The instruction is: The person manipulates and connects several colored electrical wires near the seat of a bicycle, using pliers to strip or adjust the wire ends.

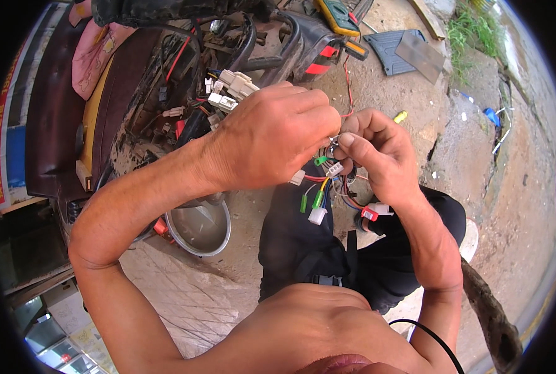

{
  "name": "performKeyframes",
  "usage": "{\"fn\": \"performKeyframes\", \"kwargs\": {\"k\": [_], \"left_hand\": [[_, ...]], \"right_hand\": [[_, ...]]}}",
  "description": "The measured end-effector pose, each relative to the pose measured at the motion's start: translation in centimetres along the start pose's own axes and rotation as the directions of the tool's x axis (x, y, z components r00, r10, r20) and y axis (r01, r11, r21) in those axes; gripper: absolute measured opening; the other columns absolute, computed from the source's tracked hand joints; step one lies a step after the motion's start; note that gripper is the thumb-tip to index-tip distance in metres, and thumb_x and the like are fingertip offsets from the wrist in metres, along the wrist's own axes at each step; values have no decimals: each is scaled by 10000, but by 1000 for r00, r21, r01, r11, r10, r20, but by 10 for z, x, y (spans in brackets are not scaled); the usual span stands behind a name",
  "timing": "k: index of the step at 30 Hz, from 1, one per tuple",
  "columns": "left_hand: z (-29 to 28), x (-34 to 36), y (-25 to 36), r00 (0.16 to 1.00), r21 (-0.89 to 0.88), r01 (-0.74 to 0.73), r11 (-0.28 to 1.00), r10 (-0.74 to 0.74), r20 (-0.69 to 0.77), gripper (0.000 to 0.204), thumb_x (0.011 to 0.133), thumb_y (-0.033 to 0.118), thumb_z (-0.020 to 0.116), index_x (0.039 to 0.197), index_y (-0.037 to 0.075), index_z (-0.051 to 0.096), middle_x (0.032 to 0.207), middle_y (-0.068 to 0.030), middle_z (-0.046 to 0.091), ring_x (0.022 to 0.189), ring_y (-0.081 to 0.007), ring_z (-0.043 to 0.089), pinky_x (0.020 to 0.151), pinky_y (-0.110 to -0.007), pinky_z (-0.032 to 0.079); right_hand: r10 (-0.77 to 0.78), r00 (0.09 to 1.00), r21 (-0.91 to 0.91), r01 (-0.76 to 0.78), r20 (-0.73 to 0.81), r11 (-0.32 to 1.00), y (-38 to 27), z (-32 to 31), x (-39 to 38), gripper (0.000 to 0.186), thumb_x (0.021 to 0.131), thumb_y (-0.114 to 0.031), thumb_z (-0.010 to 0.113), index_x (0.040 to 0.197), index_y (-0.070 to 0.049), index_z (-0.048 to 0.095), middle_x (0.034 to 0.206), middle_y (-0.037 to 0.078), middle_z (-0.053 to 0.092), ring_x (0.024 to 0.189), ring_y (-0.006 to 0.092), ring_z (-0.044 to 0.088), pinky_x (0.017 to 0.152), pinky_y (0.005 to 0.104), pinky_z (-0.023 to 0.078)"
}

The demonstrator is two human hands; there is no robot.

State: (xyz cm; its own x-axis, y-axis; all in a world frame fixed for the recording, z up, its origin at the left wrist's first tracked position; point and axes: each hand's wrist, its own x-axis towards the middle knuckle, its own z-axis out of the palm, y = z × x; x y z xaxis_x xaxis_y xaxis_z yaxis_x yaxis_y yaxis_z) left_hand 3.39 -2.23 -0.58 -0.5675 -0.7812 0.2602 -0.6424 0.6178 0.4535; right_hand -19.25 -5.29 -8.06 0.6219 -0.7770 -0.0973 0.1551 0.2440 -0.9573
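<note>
Plainly, we are partway through this wiring work. The wire bundle (325, 183) hangs between our hands, above the dark trousers (290, 234). Our right hand (381, 156) pinches the bundle's far end between thumb and forefinger; our left hand (278, 137) is curled in just beside it, its fingertips hidden, so we cannot tell what it grips, if anything.

As for progress, the ends have plugs on them: a white connector (334, 169) near the right fingers, a green plug (317, 199), a white plug (317, 215) and, to the right, a red plug (370, 214). These ends dangle free, so we judge that connecting remains undone. Farther left, pale connectors (237, 84) cluster by the vehicle frame (296, 38); whether any are joined, we cannot make out.
</note>
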Motion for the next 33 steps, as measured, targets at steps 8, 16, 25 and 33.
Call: {"fn": "performKeyframes", "kwargs": {"k": [8, 16, 25, 33], "left_hand": [[-1, -1, 0, 998, 66, -45, 997, 48, -37, 161, 831, 8, 762, 929, 54, 644, 832, -93, 574, 730, -318, 565, 669, -422, 444], [3, -3, -1, 998, -7, 56, 998, -56, -33, 139, 842, 7, 749, 921, 37, 639, 834, -115, 592, 744, -341, 605, 670, -430, 474], [4, -2, -3, 998, 89, -54, 995, 51, 41, 159, 840, 9, 748, 917, 41, 614, 847, -108, 563, 771, -325, 576, 694, -429, 436], [-4, -3, -7, 992, 33, -85, 996, 82, 93, 154, 857, 23, 766, 971, 39, 664, 848, -99, 574, 775, -318, 589, 691, -424, 444]], "right_hand": [[24, 989, 116, -7, -149, 993, -1, 15, 5, 132, 958, -45, 731, 1041, -21, 630, 818, 29, 693, 625, 79, 600, 570, 243, 490], [-601, 797, -647, 486, 54, 587, 7, 11, -1, 221, 846, 16, 805, 1025, -36, 686, 861, 95, 675, 714, 271, 651, 607, 364, 522], [-422, 902, -596, 387, 88, 703, 6, 7, -1, 141, 913, -87, 781, 994, -15, 691, 819, 76, 629, 675, 216, 592, 618, 363, 478], [288, 913, -11, -297, 290, 955, -2, -5, 9, 234, 1026, -224, 693, 922, -23, 635, 780, -52, 550, 741, 59, 473, 646, 275, 407]]}}
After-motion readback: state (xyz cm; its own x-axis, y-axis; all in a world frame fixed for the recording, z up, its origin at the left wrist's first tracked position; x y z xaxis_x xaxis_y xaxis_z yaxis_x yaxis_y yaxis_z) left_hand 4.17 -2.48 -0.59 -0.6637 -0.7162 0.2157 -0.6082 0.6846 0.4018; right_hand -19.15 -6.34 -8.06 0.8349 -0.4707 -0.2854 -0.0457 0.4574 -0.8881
